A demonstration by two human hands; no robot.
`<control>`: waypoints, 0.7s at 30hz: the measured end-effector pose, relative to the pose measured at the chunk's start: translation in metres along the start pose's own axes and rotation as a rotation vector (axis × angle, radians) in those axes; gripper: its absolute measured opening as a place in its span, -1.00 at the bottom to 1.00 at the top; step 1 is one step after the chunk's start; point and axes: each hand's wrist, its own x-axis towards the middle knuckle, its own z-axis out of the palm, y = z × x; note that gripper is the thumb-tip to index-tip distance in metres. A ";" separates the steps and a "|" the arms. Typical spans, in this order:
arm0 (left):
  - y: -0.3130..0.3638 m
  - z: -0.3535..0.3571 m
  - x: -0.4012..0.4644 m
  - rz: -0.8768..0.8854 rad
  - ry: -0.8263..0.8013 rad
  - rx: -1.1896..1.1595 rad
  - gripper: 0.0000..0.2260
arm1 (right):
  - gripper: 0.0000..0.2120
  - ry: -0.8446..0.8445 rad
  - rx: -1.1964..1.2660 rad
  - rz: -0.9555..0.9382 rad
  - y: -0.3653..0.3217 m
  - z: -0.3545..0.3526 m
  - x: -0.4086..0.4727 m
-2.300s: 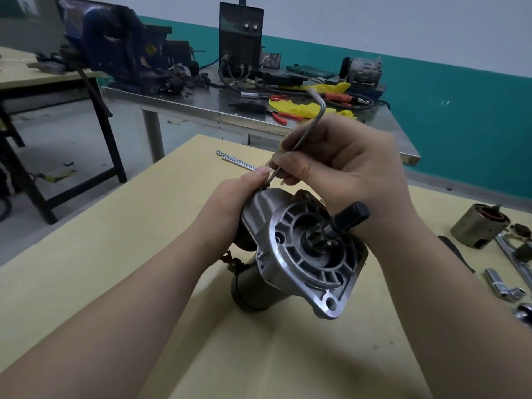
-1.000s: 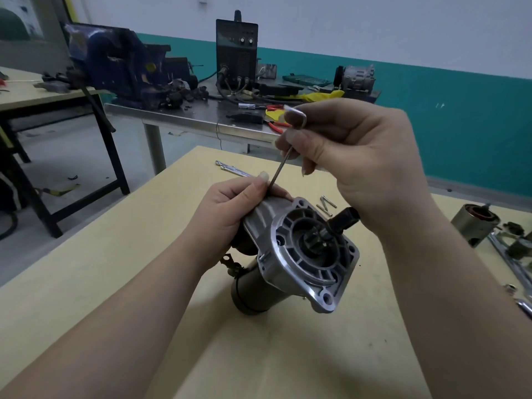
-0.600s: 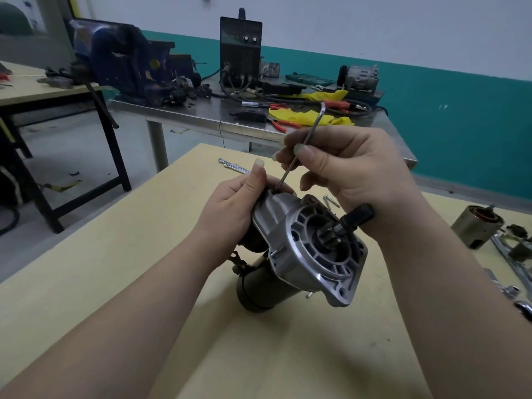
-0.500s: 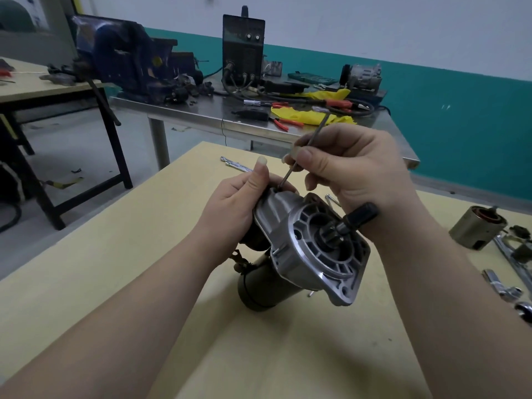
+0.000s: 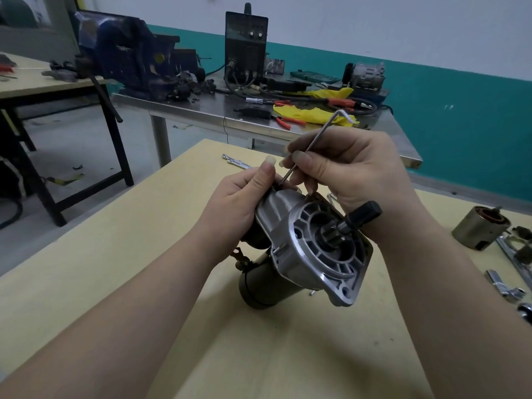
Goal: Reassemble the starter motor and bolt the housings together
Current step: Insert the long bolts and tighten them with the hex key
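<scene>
Head view: the starter motor [image 5: 302, 254] was held above the middle of the tabletop [image 5: 115, 269], its flanged aluminium housing [image 5: 325, 249] tilted toward the camera and the dark cylindrical body behind it. The left hand [image 5: 239, 203] gripped the housing's upper left side, fingers curled round it, thumb raised. The right hand [image 5: 351, 171] pinched the long leg of a hex key [image 5: 313, 145] between thumb and fingers, its tip at a recess on the housing top; the bolt itself was hidden. Judgement: keep the key square and fully seated, and brace the motor firmly, before applying torque. Loose parts [image 5: 480, 231] lay near the tabletop's right edge.
</scene>
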 end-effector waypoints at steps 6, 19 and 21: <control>-0.002 -0.003 0.000 0.048 -0.026 0.038 -0.63 | -0.75 0.086 -0.031 -0.028 0.001 0.005 0.000; -0.005 -0.004 0.002 0.046 -0.034 0.056 -0.53 | -0.70 0.131 -0.081 -0.060 0.002 0.008 0.000; -0.006 -0.005 0.002 0.056 -0.028 0.067 -0.50 | -0.67 0.141 -0.090 -0.066 0.003 0.009 0.001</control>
